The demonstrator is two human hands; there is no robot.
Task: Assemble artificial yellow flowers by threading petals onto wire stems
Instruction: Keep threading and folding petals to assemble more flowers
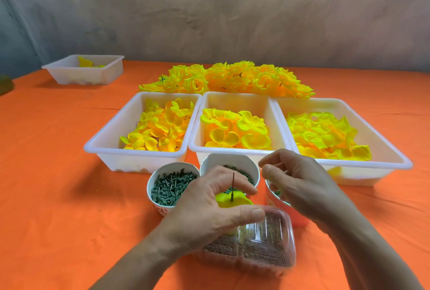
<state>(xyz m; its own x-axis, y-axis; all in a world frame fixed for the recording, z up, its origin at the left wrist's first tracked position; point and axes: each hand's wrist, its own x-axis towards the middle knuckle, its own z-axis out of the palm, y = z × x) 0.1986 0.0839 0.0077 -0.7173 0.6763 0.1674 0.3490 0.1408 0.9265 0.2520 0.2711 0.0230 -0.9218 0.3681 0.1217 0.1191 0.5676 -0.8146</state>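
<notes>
Seen from my remote station, the left hand [209, 215] hangs low over the orange-covered surface [69, 196]. Its fingers [242, 187] and thumb are curled round a bright yellow fabric petal layer [226, 201], and a thin dark wire stem [233, 185] stands upright through the centre, its tip bare. The petal layer sits just in front of the middle white paper cup of green plastic pieces [229, 158] and above the far edge of a clear plastic clamshell box [267, 247]. The right hand [300, 187] hovers just beside it over a patterned paper cup [277, 203], with its fingers [274, 157] loosely bent and thumb and forefinger tips close together. I cannot tell whether they pinch a small part or nothing at all. I judge the slim stem to be the weak point: a slackened grip could let it tilt or slip down through the petal's hole, and the next piece would then miss the tip. Too hard a squeeze could crease the soft fabric. The right wrist also hangs close over the patterned cup's rim, and a careless reach could knock the cup over. The petal layer itself looks lemon-yellow, shallowly cupped and smooth, and only its upper face shows between thumb and fingers. A touch of green lies behind the stem, but I cannot tell whether it belongs to the flower or to the cup.
</notes>
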